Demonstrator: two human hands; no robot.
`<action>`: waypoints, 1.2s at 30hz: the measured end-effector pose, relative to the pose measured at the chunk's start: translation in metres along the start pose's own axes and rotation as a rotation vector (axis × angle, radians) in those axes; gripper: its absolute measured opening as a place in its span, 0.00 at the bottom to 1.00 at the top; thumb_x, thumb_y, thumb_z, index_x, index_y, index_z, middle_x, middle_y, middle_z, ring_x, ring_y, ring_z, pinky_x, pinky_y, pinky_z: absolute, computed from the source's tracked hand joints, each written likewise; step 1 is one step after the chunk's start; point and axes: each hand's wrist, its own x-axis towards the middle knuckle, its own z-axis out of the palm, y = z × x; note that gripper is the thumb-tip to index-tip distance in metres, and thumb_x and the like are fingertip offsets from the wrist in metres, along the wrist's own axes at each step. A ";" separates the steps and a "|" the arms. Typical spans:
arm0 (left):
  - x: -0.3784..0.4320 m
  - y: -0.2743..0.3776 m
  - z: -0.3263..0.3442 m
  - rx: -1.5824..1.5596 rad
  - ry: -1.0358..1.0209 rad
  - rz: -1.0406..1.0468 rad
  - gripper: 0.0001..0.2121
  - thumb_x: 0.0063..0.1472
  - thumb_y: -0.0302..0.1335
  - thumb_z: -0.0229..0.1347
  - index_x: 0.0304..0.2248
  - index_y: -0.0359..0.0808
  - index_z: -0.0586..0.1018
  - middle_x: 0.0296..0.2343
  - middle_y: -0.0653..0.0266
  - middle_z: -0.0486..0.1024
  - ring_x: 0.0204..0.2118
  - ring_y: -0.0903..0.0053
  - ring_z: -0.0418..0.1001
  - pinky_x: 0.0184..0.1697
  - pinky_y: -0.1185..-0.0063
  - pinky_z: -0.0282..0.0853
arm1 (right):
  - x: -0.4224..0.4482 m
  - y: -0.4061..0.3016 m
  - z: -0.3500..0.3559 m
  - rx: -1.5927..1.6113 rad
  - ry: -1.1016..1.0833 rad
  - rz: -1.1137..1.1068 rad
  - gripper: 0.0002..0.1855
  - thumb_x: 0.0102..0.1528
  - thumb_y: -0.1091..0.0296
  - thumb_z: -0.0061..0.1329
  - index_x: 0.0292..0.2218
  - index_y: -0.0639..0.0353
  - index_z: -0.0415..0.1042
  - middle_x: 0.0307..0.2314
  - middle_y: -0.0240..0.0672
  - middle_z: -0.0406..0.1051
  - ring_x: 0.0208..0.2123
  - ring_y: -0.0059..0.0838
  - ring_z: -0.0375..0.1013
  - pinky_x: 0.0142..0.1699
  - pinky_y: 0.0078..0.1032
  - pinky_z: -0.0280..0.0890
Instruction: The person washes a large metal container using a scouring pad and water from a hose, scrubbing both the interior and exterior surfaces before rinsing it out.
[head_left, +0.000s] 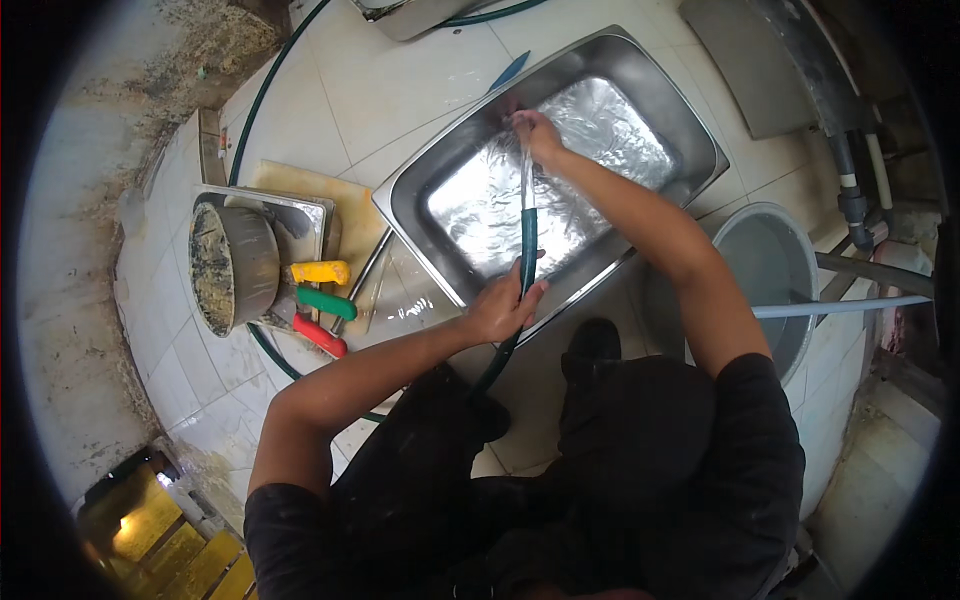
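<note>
My left hand (501, 306) grips a green hose (529, 238) near its end. A clear stream of water (526, 178) runs from the hose mouth to my right hand (538, 136). That hand is over the far wall of a rectangular stainless steel pan (411, 196), its fingers bent in the stream. Whether the fingers hold anything cannot be made out. Rippling water (480, 217) covers the pan's bottom. The pan sits at an angle on the tiled floor, in front of my feet.
To the left, a dirty metal pot (251, 262) lies tipped in a smaller metal pan (319, 217), beside yellow (321, 271), green (326, 302) and red (320, 334) handles. Under them is a cutting board (352, 202). A grey bucket (780, 225) with water stands right. A blue pointed piece (511, 71) lies behind.
</note>
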 end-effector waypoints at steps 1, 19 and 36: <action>0.004 -0.003 0.004 0.045 0.036 0.071 0.26 0.65 0.40 0.45 0.55 0.31 0.56 0.15 0.61 0.70 0.23 0.64 0.75 0.34 0.68 0.69 | 0.015 -0.003 -0.008 -0.041 0.206 0.009 0.13 0.56 0.65 0.49 0.43 0.51 0.72 0.37 0.36 0.75 0.39 0.33 0.73 0.45 0.28 0.67; 0.013 -0.006 0.019 0.439 -0.202 0.044 0.38 0.44 0.33 0.61 0.57 0.39 0.63 0.46 0.49 0.71 0.48 0.57 0.70 0.52 0.67 0.67 | 0.004 -0.059 -0.015 0.064 0.555 -0.288 0.23 0.50 0.52 0.59 0.41 0.57 0.69 0.38 0.42 0.73 0.42 0.38 0.74 0.45 0.33 0.67; 0.011 0.017 0.015 0.492 -0.138 -0.062 0.29 0.40 0.35 0.62 0.46 0.41 0.73 0.36 0.52 0.76 0.39 0.57 0.75 0.44 0.68 0.71 | -0.062 -0.062 0.046 -0.351 -0.073 -0.486 0.18 0.51 0.49 0.55 0.35 0.53 0.77 0.31 0.39 0.77 0.35 0.44 0.76 0.41 0.35 0.68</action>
